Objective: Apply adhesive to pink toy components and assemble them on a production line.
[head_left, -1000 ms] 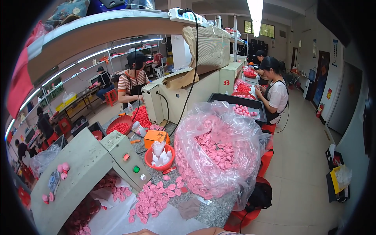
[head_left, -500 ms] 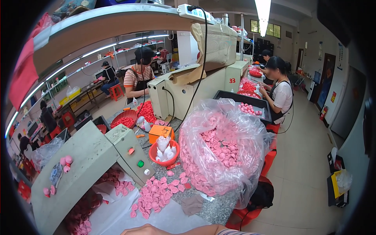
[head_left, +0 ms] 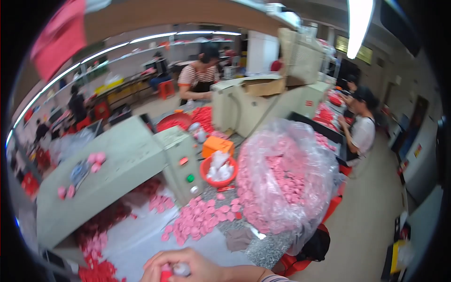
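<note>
held pink piece (head_left: 166, 273): 1 | orange box (head_left: 218, 147): 1 | panel buttons (head_left: 190, 178): 3

Fluorescent-lit room, softened by motion blur.
A ceiling tube (head_left: 360, 28) glares white at upper right; a strip of lights (head_left: 107, 50) curves across the upper left. The plastic bag (head_left: 307, 136) catches pale highlights, and dark shadow fills the grey machine's (head_left: 110, 155) underside. Fisheye distortion bows the shelf (head_left: 188, 18); the right hand (head_left: 185, 261) looks slightly smeared. Black rims the frame.
</note>
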Available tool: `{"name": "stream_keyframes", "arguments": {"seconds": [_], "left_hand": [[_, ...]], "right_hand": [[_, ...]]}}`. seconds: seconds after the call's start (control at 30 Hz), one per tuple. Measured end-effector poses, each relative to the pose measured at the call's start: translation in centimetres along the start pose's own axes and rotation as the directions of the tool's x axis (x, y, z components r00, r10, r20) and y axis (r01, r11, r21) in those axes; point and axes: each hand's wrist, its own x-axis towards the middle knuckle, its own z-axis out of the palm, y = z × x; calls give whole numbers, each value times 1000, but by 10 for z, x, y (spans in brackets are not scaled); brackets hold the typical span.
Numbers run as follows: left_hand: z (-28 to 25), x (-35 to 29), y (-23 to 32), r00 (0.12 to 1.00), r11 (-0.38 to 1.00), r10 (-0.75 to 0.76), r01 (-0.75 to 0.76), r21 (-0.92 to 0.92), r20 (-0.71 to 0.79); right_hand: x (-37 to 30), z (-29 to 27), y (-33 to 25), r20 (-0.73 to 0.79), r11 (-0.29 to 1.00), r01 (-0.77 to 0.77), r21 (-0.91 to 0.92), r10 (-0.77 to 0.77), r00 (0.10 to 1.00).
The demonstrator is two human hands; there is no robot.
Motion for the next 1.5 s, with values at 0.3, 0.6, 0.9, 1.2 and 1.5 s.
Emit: {"name": "stream_keyframes", "arguments": {"seconds": [0.3,0.6,0.9,1.2,1.5], "left_hand": [[15,29,-26,986,983,66,-90,-161,-152],[17,5,-22,955,877,-213,93,-470,-208],[14,-21,-37,969,893,-215,146,-425,-120],[17,-38,-40,942,823,-300,178,-539,-148],[15,-47,-48,966,829,-212,99,-550,-146]], "right_hand": [[13,-13,12,-153,948,-283,145,304,940],[12,-6,28,-82,945,-267,186,286,955],[0,9,37,-79,905,-395,157,411,908],[-14,22,42,-141,884,-408,227,444,885],[-24,32,35,-200,881,-437,180,468,861]]}}
